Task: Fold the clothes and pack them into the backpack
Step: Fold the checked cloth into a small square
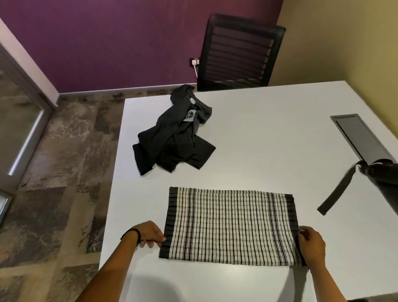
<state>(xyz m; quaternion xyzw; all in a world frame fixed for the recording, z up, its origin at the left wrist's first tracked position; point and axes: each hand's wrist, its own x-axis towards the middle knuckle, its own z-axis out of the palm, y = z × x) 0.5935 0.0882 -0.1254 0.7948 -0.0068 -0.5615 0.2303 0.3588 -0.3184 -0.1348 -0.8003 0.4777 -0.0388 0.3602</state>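
A black-and-white checked cloth (231,226) lies folded into a flat rectangle near the front of the white table (278,138). My left hand (148,234) pinches its left dark border. At the opposite short edge, my right hand (311,245) pinches the right border. A crumpled black T-shirt (175,136) with a white round print lies further back on the left. The dark backpack (397,182) sits at the right edge, only partly in view, with one strap (338,187) trailing over the table.
A grey cable hatch (360,138) is set into the table at the back right. A black mesh chair (240,53) stands behind the far edge. The table's left edge drops to patterned carpet (59,162).
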